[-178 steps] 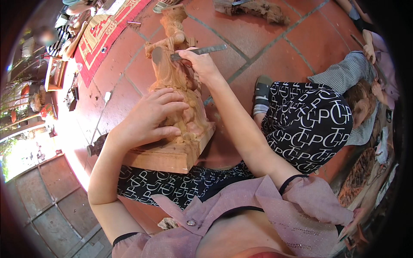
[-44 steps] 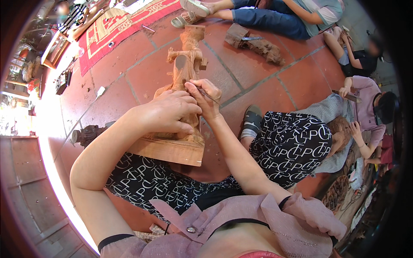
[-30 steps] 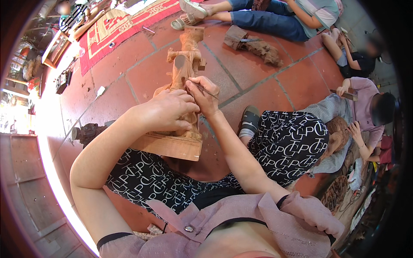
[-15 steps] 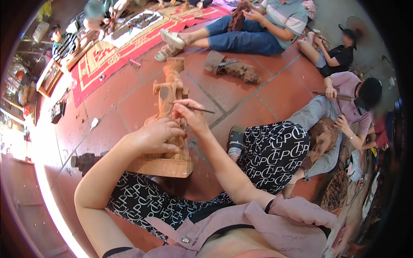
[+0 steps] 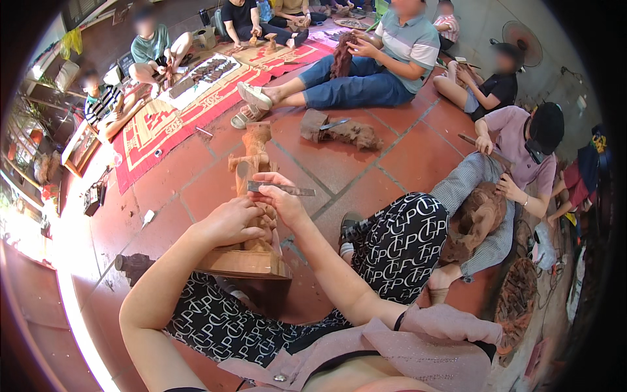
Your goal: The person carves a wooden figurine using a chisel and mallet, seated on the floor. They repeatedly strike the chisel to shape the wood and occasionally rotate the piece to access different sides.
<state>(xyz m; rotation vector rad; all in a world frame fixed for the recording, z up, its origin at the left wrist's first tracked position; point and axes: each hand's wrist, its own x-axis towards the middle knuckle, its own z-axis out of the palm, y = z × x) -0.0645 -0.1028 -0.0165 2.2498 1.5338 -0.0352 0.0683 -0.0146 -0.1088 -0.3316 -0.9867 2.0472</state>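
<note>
A pale wooden carving point(image 5: 256, 157) on a squared base point(image 5: 243, 264) leans away from me between my legs. My left hand point(image 5: 234, 223) rests over its lower middle, fingers curled around it and hiding part of the carved detail. Just beyond, my right hand point(image 5: 282, 201) grips a flat, dark metal carving blade point(image 5: 297, 191). The blade lies crosswise, its broad face towards me and its left end beside the carving's shaft. Whether that end touches the wood I cannot tell.
A dark wood piece with a blade on it point(image 5: 339, 130) lies on the tiled floor ahead. Another dark wood piece point(image 5: 134, 266) is at my left. A co-worker point(image 5: 522, 144) sits close at right with a brown carving point(image 5: 482, 212). Others sit around a red mat point(image 5: 140, 157).
The blade has turned from its thin edge to its broad face. My right hand has shifted slightly and my left hand keeps its hold. The view has tilted upward.
</note>
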